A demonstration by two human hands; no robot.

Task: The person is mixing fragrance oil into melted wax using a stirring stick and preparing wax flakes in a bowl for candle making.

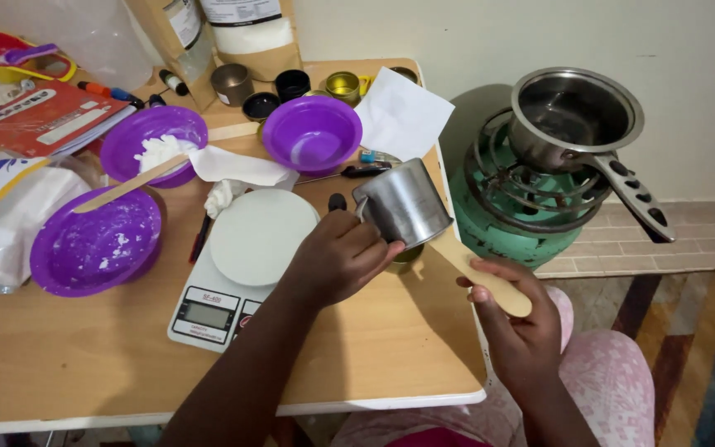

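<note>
Left grip (343, 255) is wrapped tight around the handle of a small steel pitcher (403, 203), tilting it over a small tin. Right grip (516, 319), just beside it, is closed on a flat wooden spatula (480, 271) poking under the pitcher. White digital scale (246, 265) sits left, on the wooden tabletop (374, 356).

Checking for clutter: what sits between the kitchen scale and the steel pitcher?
In the head view, only the left hand, gripping the steel pitcher beside the kitchen scale.
</note>
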